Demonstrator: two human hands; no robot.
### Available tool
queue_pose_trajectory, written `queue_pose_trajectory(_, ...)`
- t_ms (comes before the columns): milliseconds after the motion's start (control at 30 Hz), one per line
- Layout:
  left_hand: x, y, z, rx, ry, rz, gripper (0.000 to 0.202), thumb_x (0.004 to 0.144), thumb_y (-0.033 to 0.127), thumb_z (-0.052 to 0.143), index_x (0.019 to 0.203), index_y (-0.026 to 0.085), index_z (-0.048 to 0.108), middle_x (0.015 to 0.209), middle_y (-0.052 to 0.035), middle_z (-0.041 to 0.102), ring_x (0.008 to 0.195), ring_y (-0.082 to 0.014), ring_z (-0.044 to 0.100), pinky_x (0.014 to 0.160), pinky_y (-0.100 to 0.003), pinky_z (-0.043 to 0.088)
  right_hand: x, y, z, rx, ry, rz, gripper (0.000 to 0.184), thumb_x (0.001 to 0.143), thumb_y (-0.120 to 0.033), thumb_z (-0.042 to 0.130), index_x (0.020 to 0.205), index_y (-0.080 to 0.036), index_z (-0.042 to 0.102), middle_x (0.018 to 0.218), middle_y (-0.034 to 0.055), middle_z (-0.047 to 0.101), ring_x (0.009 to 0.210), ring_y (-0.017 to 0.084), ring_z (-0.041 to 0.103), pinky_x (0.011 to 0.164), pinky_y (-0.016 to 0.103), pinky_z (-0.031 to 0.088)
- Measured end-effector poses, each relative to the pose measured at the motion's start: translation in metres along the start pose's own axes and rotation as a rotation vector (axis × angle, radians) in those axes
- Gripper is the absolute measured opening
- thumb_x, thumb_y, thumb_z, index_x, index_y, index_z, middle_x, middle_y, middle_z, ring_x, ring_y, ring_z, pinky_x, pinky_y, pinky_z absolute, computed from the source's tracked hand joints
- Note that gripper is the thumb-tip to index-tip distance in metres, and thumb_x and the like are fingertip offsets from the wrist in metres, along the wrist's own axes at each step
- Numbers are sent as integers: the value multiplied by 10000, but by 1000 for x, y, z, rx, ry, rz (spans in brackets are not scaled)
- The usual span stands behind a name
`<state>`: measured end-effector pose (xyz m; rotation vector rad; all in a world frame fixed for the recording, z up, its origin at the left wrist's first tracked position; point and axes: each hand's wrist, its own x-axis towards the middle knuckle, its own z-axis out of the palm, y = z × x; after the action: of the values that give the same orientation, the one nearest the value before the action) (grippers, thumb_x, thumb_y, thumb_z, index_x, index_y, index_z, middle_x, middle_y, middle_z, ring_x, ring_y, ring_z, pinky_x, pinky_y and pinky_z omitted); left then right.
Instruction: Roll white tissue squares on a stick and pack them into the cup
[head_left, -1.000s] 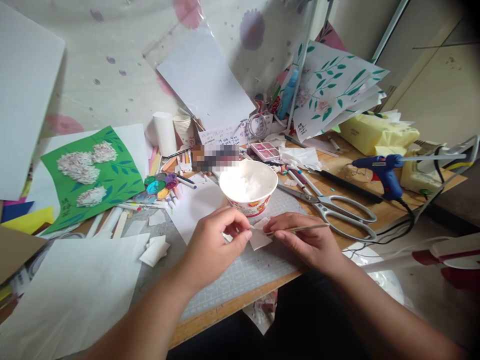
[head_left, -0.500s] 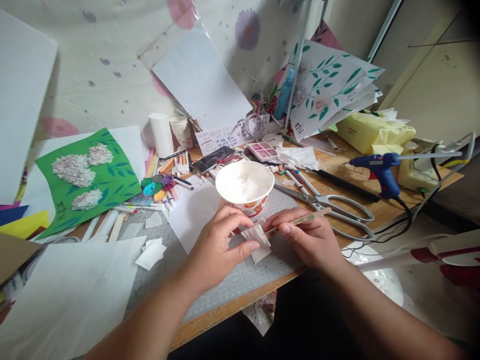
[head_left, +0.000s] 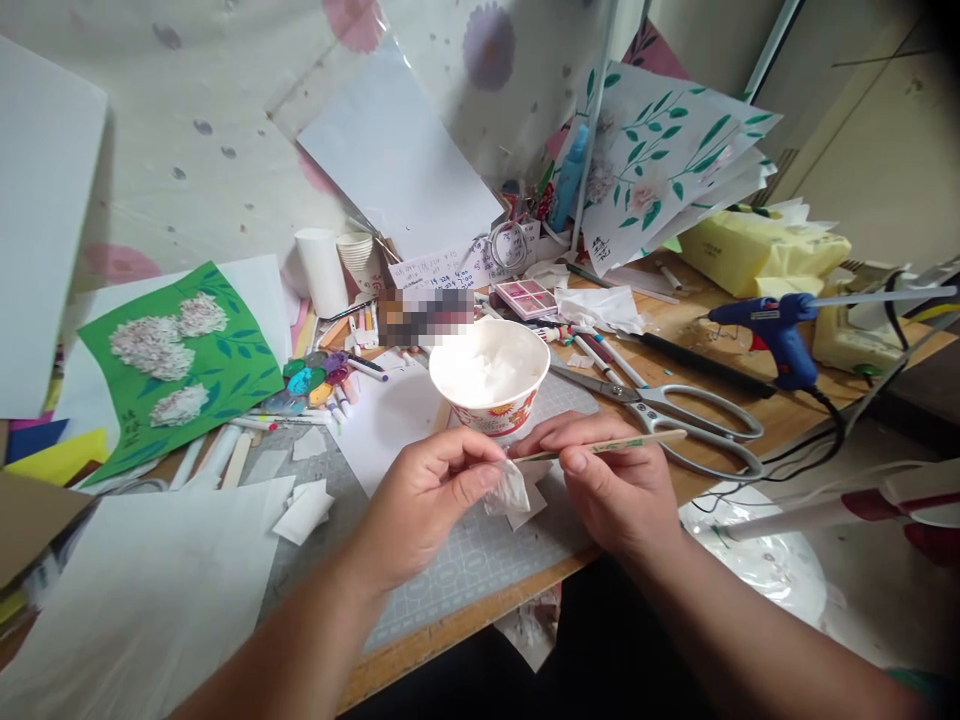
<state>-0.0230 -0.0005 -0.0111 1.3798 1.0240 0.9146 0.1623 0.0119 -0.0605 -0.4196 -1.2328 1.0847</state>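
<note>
Your white note card (head_left: 433,270) shows handwritten numbers, too small to read. Stick (head_left: 637,440) print illegible too.

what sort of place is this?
Probably a home paper-craft desk: blue hot-glue gun, large steel scissors, green card with white paper flowers. Left hand pinches a white paper scrap, right hand a thin wooden stick.

Bowl (head_left: 495,415): on cutting mat (head_left: 465,560).
Paper scrap (head_left: 508,490): 6 o'clock of bowl.
Scissors (head_left: 646,408): 3 o'clock of bowl.
Glue gun (head_left: 776,325): behind scissors, 2 o'clock.
Flower card (head_left: 180,350): 9 o'clock.
</note>
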Motion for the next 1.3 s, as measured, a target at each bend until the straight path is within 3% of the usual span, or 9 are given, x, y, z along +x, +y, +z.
queue_pose_trajectory(167, -1, -4, -4, -116, -63, -36, 170, 906, 347, 685, 851, 190, 650, 765, -12, 681, 747, -169, 592, 735, -295, 443, -4, 2, 1, -15, -46, -79, 140, 930, -259, 685, 1045, -276, 763, 955, 58, 805, 898, 227, 755, 844, 425, 618)
queue_pose_trajectory(433, 0, -5, -1, -233, -132, -69, 225, 885, 397, 721, 860, 186, 646, 742, -18, 700, 758, -179, 625, 765, -309, 466, -5, -7, -2, -116, -96, -126, 203, 919, -217, 701, 1093, -296, 770, 987, 55, 813, 902, 211, 763, 799, 371, 636)
queue_pose_trajectory(633, 0, -7, -4, -151, -111, -79, 260, 866, 431, 734, 858, 182, 656, 726, -12, 651, 734, -169, 564, 727, -298, 428, -2, -12, -1, -165, -105, -154, 193, 916, -194, 701, 1077, -268, 776, 957, 58, 817, 883, 194, 771, 797, 336, 636)
queue_pose_trajectory(1033, -3, -4, -2, -98, -45, -62, 187, 887, 332, 709, 917, 217, 565, 738, 32, 546, 632, -114, 459, 593, -244, 354, -1, -18, 0, -294, -130, -184, 134, 926, -183, 665, 1011, -235, 754, 911, 80, 808, 843, 212, 770, 752, 352, 635)
queue_pose_trajectory(1167, -2, -5, 1, 77, 9, 14, 113, 919, 262, 653, 930, 227, 546, 818, 12, 591, 734, -141, 538, 676, -260, 424, -1, -18, 0, -323, -125, -208, 150, 909, -131, 662, 993, -218, 752, 887, 80, 799, 831, 203, 764, 746, 333, 630)
queue_pose_trajectory(1300, -3, -4, 2, 316, 164, 263, 119, 882, 183, 663, 872, 228, 554, 901, -12, 598, 881, -181, 580, 798, -298, 458, -1, -18, 1, -370, -93, -235, 169, 898, -94, 653, 978, -204, 753, 872, 81, 794, 833, 201, 759, 748, 327, 628)
